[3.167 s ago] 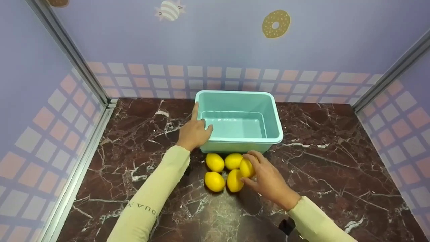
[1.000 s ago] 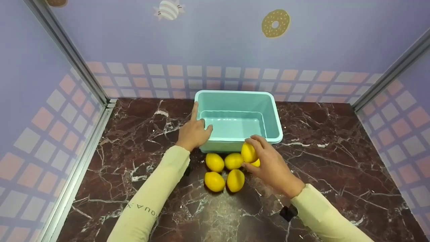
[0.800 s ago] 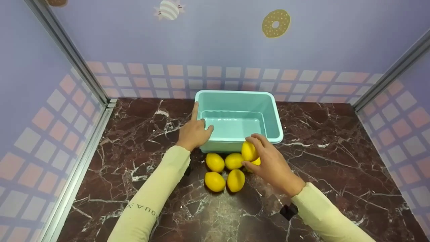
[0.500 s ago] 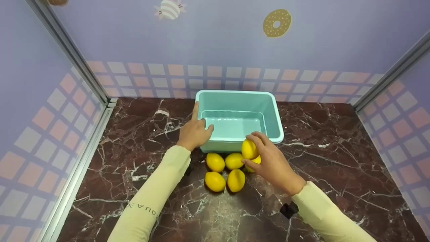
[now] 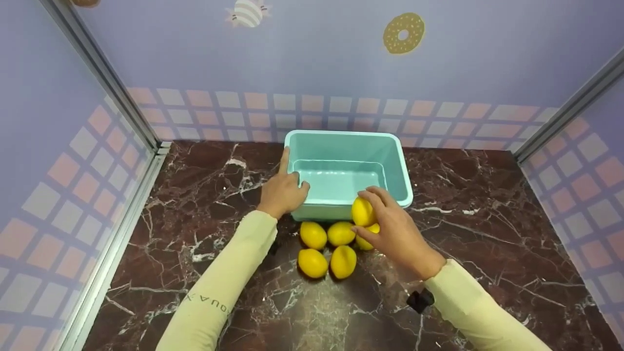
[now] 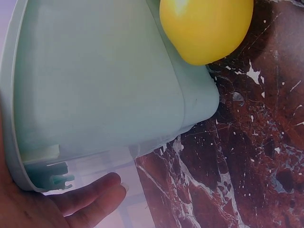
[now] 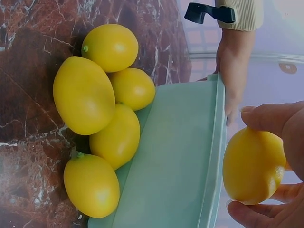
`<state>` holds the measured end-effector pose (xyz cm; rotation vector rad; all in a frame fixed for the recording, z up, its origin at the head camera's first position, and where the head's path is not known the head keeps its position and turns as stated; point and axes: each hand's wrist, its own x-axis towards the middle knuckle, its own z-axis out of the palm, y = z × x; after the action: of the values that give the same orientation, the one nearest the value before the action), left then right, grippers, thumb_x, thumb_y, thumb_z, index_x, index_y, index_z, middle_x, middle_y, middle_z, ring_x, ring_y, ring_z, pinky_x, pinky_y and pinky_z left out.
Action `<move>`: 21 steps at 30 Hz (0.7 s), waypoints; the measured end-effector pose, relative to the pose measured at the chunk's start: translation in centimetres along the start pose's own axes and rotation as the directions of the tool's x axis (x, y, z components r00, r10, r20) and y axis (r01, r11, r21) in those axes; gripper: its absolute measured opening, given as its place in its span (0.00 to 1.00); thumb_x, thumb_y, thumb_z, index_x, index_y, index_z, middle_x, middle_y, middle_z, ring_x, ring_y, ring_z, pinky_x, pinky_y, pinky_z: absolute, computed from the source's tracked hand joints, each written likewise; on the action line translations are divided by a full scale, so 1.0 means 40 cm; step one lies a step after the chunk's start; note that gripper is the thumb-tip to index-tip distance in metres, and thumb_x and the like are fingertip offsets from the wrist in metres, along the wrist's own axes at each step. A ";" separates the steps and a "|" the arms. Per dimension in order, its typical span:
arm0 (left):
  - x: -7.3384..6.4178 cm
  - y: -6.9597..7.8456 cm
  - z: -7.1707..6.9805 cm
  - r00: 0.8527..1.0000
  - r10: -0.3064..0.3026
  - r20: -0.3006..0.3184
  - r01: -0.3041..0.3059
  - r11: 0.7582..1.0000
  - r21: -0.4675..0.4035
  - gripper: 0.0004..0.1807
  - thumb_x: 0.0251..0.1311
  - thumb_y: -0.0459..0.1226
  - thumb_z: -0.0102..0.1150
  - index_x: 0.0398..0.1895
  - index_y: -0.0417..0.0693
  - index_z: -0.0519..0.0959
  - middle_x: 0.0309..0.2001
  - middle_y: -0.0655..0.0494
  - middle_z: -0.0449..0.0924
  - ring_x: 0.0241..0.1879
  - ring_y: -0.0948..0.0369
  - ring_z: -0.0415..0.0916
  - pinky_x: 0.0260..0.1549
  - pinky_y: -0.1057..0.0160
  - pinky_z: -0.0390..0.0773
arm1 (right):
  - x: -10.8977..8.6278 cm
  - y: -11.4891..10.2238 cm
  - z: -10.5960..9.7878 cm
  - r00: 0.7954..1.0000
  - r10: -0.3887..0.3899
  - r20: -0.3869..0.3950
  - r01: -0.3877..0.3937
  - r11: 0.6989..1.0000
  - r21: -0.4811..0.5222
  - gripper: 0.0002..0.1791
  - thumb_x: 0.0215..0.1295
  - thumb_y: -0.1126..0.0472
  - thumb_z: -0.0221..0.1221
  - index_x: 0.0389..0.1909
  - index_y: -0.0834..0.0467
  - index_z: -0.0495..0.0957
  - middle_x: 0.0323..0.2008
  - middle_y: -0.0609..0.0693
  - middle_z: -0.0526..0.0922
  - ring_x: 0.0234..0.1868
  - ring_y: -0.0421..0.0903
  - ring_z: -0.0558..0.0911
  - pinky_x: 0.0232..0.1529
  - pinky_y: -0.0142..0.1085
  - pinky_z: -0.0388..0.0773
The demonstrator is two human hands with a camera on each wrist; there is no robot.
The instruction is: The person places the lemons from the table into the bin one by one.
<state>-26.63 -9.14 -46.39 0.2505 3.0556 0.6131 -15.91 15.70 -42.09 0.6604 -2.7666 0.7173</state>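
Observation:
My right hand [image 5: 397, 231] pinches a lemon [image 5: 363, 212] between thumb and fingertips, holding it raised at the near wall of the pale turquoise plastic bin [image 5: 346, 202]. In the right wrist view the held lemon [image 7: 254, 166] is apart from the bin rim. My left hand [image 5: 283, 194] grips the bin's near left corner, index finger stretched along the left side and thumb over the rim. Two fingers [image 6: 95, 197] show outside the bin in the left wrist view. Several other lemons [image 5: 313, 263] lie clustered before the bin; one [image 5: 368, 239] is partly hidden behind my right hand.
The table [image 5: 204, 292] is dark red marble with white veins. A purple back wall [image 5: 321, 63] with printed tiles stands just behind the bin. Side panels with metal corner posts [image 5: 112, 78] close off left and right. A black device [image 5: 420, 301] sits under my right wrist.
My right hand has lifted a lemon off the cluster, raising it gradually toward the bin's near rim. The left hand, the bin and the lemons on the table keep their places.

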 end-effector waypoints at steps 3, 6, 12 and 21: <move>0.001 -0.001 0.000 1.000 0.003 0.006 -0.003 1.000 -0.002 0.21 0.65 0.48 0.39 0.36 0.45 0.80 0.79 0.54 0.28 0.23 0.55 0.73 0.22 0.57 0.73 | 0.004 0.003 -0.002 1.000 0.000 -0.001 0.000 1.000 -0.002 0.37 0.54 0.52 0.70 0.64 0.57 0.68 0.64 0.54 0.69 0.51 0.53 0.80 0.53 0.46 0.78; 0.003 -0.003 0.001 1.000 0.007 0.004 -0.007 1.000 0.002 0.20 0.65 0.45 0.38 0.34 0.45 0.80 0.79 0.53 0.28 0.21 0.55 0.72 0.20 0.57 0.71 | 0.007 0.007 -0.004 1.000 0.005 0.009 -0.005 1.000 -0.008 0.37 0.55 0.51 0.69 0.65 0.57 0.67 0.64 0.54 0.68 0.50 0.52 0.80 0.51 0.46 0.79; 0.002 -0.004 0.000 1.000 0.010 -0.012 -0.010 1.000 0.012 0.18 0.64 0.43 0.39 0.33 0.44 0.79 0.79 0.53 0.30 0.22 0.54 0.73 0.21 0.56 0.72 | 0.011 0.011 -0.008 1.000 0.009 0.021 -0.009 1.000 -0.010 0.37 0.57 0.51 0.68 0.65 0.56 0.66 0.65 0.55 0.68 0.50 0.53 0.79 0.50 0.47 0.79; 0.001 -0.003 0.001 1.000 0.015 -0.012 -0.015 1.000 -0.010 0.18 0.64 0.44 0.38 0.31 0.45 0.78 0.79 0.53 0.30 0.22 0.55 0.72 0.21 0.56 0.72 | 0.017 0.018 -0.009 0.998 0.041 0.039 -0.041 0.999 0.010 0.36 0.58 0.49 0.67 0.66 0.54 0.65 0.65 0.54 0.67 0.52 0.50 0.79 0.51 0.45 0.80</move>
<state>-26.69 -9.23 -46.47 0.2714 3.0643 0.6324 -16.81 16.19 -41.89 0.6277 -2.8209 0.7358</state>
